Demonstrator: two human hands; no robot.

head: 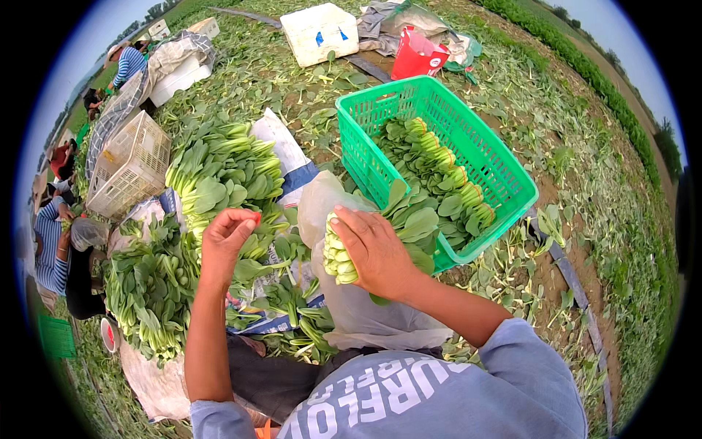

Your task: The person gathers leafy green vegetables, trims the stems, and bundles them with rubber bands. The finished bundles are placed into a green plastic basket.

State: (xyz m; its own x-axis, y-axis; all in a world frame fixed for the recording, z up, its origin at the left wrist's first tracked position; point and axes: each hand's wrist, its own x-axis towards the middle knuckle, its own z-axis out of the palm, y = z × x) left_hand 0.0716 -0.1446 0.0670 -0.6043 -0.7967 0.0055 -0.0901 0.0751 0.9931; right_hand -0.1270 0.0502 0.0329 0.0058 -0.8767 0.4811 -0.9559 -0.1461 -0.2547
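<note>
My right hand (375,249) rests over a bunch of bok choy (340,255), its pale stem ends facing left and its leaves to the right, on a plastic sheet (364,313) over my lap. To the left, my left hand (230,233) is raised, a small red band (256,218) pinched between thumb and finger. Beneath and beyond it lies a large heap of loose bok choy (225,170), with another heap (153,285) at the left. A green plastic crate (488,148) at the right holds a row of banded bunches (449,164).
Behind stand a white foam box (320,34) and a red bag (418,54). A cream plastic crate (129,164) and a small white bucket (109,335) are at the left. Co-workers in striped tops (52,247) sit far left. A dark strip (576,291) crosses the leaf-strewn ground.
</note>
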